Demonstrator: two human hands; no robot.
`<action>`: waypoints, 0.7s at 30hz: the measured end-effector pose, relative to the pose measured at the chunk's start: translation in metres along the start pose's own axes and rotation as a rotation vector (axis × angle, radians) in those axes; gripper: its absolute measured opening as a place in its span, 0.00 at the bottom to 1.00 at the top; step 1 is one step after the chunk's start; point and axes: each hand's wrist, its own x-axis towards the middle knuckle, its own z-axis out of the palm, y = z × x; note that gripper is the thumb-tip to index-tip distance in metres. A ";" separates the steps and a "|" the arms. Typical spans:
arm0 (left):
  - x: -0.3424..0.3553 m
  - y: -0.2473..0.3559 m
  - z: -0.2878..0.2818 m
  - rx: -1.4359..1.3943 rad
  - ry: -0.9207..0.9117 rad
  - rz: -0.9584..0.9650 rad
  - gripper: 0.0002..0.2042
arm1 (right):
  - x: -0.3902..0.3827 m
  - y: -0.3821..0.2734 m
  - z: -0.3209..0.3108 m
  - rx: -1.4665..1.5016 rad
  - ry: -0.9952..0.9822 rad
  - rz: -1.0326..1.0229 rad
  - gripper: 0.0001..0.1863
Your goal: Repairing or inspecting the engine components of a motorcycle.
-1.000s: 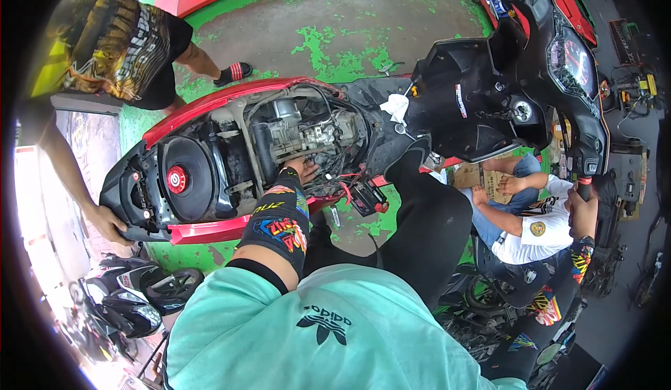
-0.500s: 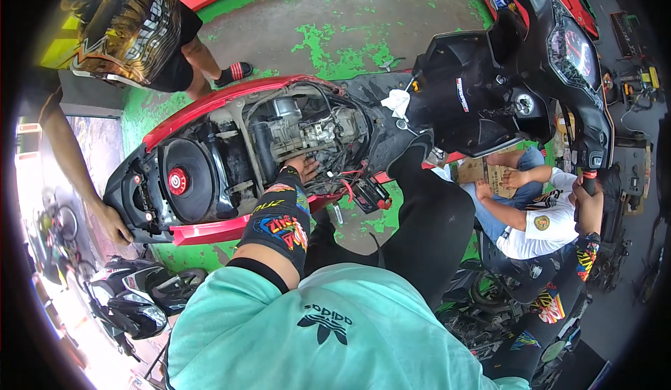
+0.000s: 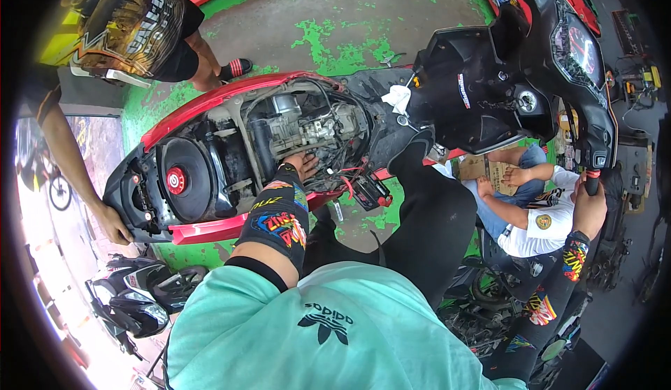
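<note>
A red scooter [image 3: 210, 103] stands stripped of its seat and body panels, its engine [image 3: 314, 128] and wiring exposed. My left hand [image 3: 302, 165], in a patterned arm sleeve, reaches into the engine bay and rests its fingers among the wires beside the engine; whether it grips anything is hidden. My right hand [image 3: 590, 212] is closed around the right handlebar grip [image 3: 593, 179]. A white rag [image 3: 398, 98] lies on the black floorboard between the engine and the front cover.
Another person stands at the left, one hand [image 3: 115, 224] on the scooter's tail. A third person [image 3: 538, 215] sits low on the right beside the front wheel. Black body panels [image 3: 136, 295] lie at lower left. The floor is worn green concrete [image 3: 335, 47].
My hands stay where they were. The standing person at the left has shifted, and the view has moved slightly.
</note>
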 end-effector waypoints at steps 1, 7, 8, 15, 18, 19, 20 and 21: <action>0.001 0.000 0.000 0.010 0.011 0.000 0.14 | 0.005 0.003 0.002 -0.014 -0.040 0.076 0.17; 0.004 0.001 -0.002 0.012 0.007 -0.016 0.11 | 0.028 0.024 0.002 0.766 -0.592 0.130 0.11; 0.004 0.001 -0.002 0.020 -0.003 -0.007 0.11 | 0.027 0.022 0.001 0.753 -0.588 0.117 0.11; -0.006 -0.001 0.000 0.016 -0.027 0.025 0.11 | 0.004 0.005 0.006 0.116 -0.021 -0.014 0.11; -0.007 -0.001 0.000 0.024 -0.020 0.025 0.12 | 0.017 0.015 0.008 0.407 -0.189 -0.006 0.09; -0.006 -0.001 0.000 0.030 -0.014 0.022 0.12 | 0.021 0.019 0.008 0.804 -0.491 0.142 0.08; -0.005 -0.001 0.000 0.040 -0.024 0.033 0.12 | 0.023 0.022 0.008 0.784 -0.478 0.096 0.08; -0.004 -0.001 0.000 0.033 -0.012 0.022 0.12 | 0.025 0.025 0.006 0.790 -0.527 0.125 0.07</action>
